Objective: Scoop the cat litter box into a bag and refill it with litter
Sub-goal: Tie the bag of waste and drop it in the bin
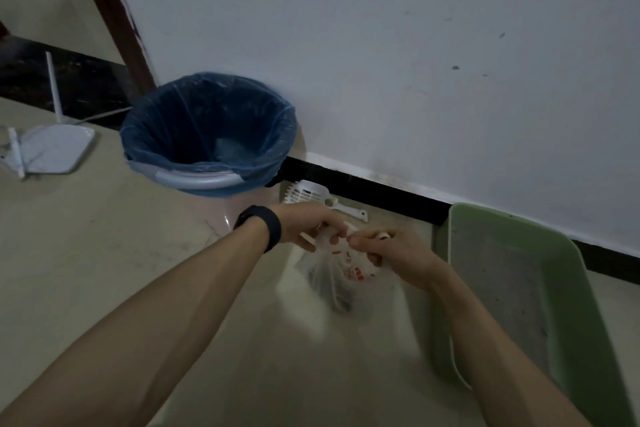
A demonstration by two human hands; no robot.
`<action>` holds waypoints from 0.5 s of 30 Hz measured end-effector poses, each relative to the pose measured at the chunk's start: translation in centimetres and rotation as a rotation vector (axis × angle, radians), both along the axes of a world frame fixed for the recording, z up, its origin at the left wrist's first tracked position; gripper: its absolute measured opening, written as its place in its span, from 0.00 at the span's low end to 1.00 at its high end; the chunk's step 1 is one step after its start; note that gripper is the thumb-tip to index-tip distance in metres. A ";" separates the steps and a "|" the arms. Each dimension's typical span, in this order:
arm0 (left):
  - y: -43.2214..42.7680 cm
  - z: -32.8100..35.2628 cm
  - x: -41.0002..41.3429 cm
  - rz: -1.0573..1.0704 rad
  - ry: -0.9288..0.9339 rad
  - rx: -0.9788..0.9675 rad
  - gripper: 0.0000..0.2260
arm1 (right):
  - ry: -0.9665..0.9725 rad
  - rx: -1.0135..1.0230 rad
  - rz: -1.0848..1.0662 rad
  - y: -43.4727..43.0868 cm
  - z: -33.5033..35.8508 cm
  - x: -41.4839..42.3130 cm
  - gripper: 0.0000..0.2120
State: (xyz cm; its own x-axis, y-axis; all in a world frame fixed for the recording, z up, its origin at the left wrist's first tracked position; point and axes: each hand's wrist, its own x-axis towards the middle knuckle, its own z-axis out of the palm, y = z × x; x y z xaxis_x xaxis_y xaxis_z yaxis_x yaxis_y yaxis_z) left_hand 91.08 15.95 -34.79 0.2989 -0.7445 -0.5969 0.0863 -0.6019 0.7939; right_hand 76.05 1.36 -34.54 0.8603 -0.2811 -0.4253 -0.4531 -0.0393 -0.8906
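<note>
A clear plastic bag with red print hangs above the floor, dark clumps showing through its lower part. My left hand pinches the bag's top on the left, and my right hand grips its top on the right, the two hands nearly touching. The green litter box sits on the floor to the right against the wall, a thin layer of grey litter inside. A white slotted scoop lies on the floor by the skirting, just beyond my left hand.
A bin lined with a blue bag stands against the wall at the left. Further left on the floor lies a white router with antennas. A dark wooden door frame rises at the upper left. The floor is pale tile.
</note>
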 end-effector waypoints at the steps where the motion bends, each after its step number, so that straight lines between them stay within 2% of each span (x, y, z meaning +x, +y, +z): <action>1: 0.1 0.0 0.0 0.028 0.025 0.004 0.08 | -0.022 -0.169 -0.037 0.3 0.0 0.3 0.07; 4: 0.0 -0.1 -0.2 0.089 0.077 0.055 0.20 | -0.138 -0.414 -0.241 0.9 -0.7 1.0 0.13; 5: 0.0 -0.1 -0.3 0.088 0.086 0.078 0.22 | -0.176 -0.475 -0.260 1.1 -1.0 1.1 0.12; 7: 0.0 -0.3 -0.7 0.069 0.060 0.101 0.20 | -0.223 -0.572 -0.226 1.7 -1.2 1.1 0.07; 9: -0.1 -0.3 -1.0 0.067 0.027 0.093 0.17 | -0.248 -0.580 -0.204 2.3 -1.0 1.0 0.04; 13: -0.3 -0.4 -0.9 0.127 0.025 0.034 0.20 | -0.258 -0.522 -0.254 2.5 -0.9 0.7 0.04; 15: -0.3 -0.5 -0.8 0.153 0.024 0.032 0.18 | -0.245 -0.529 -0.281 2.4 -1.1 0.6 0.04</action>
